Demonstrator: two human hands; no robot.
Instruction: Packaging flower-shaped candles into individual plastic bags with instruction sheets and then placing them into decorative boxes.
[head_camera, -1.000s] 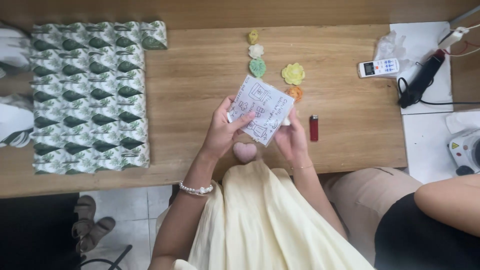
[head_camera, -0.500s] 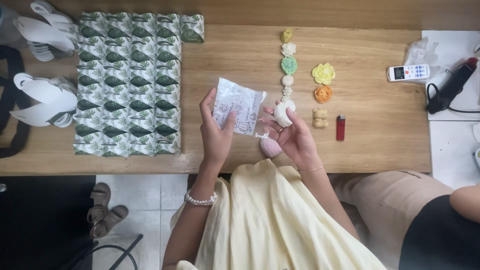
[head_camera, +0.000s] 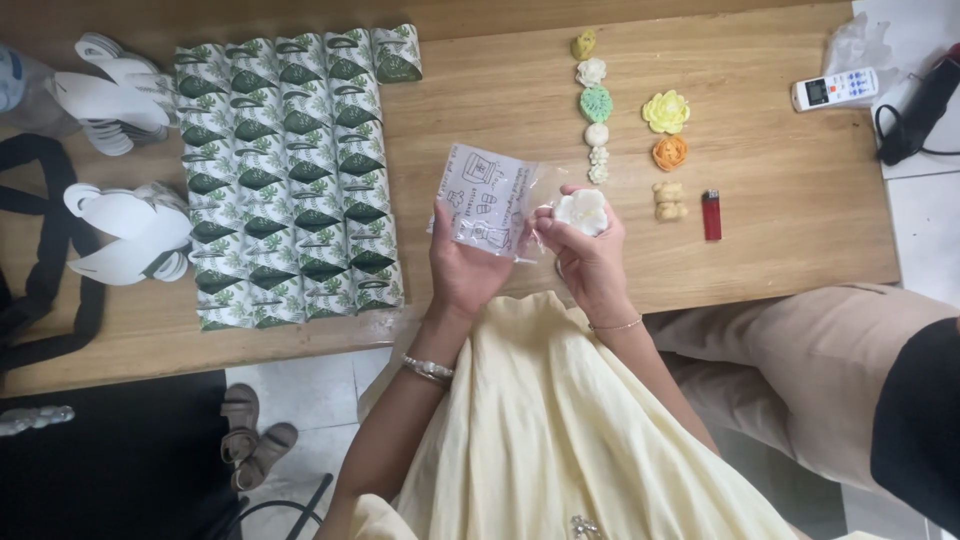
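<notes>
- A person seated at a wooden table (head_camera: 760, 250) holds a clear printed plastic pouch (head_camera: 487, 200) in the left hand (head_camera: 468, 262), fingers curled round its lower edge, thumb pressed on its face.
- The right hand (head_camera: 590, 255) is cupped round a white flower-shaped piece (head_camera: 582, 210), pinched at the pouch's open right edge.
- Beyond the pouch, farther across the table, runs a column of small moulded flowers (head_camera: 596, 104), with a yellow flower (head_camera: 667, 111) and an orange one (head_camera: 670, 152) to its right.
- A red lighter (head_camera: 711, 214) lies right of the pouch.
- Green leaf-patterned folded boxes (head_camera: 290, 180) lie in rows to the pouch's left.
</notes>
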